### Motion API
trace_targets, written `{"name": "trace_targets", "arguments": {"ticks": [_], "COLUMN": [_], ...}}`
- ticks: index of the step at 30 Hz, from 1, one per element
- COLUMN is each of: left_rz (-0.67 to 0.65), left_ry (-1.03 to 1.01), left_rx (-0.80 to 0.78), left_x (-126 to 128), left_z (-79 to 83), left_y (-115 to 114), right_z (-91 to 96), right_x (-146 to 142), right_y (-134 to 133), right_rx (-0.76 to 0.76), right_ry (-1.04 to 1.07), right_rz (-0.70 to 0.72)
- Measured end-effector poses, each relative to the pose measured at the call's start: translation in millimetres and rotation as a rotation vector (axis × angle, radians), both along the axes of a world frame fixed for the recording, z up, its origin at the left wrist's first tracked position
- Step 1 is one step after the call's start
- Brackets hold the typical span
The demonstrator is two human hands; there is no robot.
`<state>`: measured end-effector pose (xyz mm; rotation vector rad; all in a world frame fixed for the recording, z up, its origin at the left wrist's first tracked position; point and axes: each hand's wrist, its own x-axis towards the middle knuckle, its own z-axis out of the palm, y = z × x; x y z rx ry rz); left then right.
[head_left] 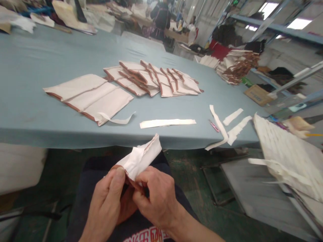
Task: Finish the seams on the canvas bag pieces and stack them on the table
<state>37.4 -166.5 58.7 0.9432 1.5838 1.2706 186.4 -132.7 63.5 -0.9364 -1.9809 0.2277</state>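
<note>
Both hands grip one folded piece of white fabric with brown edging, held above my lap in front of the table edge. My left hand pinches its brown edge with the thumb on top. Close beside it, my right hand has its fingers curled on the lower edge of the same piece. The far end of the fabric sticks up toward the table. A white strip lies on the table just beyond, and a thin curled strip rests partly on a flat white panel with brown edges.
Overlapping white panels with brown edges lie mid-table. Several loose strips and a small pink tool are at the right. A side surface with white fabric stands right; a stacked pile and a person are farther back.
</note>
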Motion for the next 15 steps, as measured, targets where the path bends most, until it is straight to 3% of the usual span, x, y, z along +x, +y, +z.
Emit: {"name": "trace_targets", "arguments": {"ticks": [3, 7, 11, 15], "left_rz": [0.017, 0.052, 0.102, 0.075], "left_ry": [0.050, 0.092, 0.162, 0.211], "left_rx": [-0.016, -0.047, -0.065, -0.074], "left_x": [6.7, 6.6, -0.5, -9.6], "left_z": [7.1, 4.5, 3.0, 9.1], "left_y": [4.3, 10.6, 17.7, 21.0], "right_z": [0.1, -4.0, -9.4, 0.1], "right_x": [-4.2, -10.9, -20.3, -17.4], "right_y": [-1.3, -8.5, -18.8, -23.2], "right_rx": [0.023, -0.003, -0.037, -0.117], "right_ry": [-0.066, -0.083, -0.071, -0.017], "right_rz": [-0.038, -0.035, 0.053, 0.176]}}
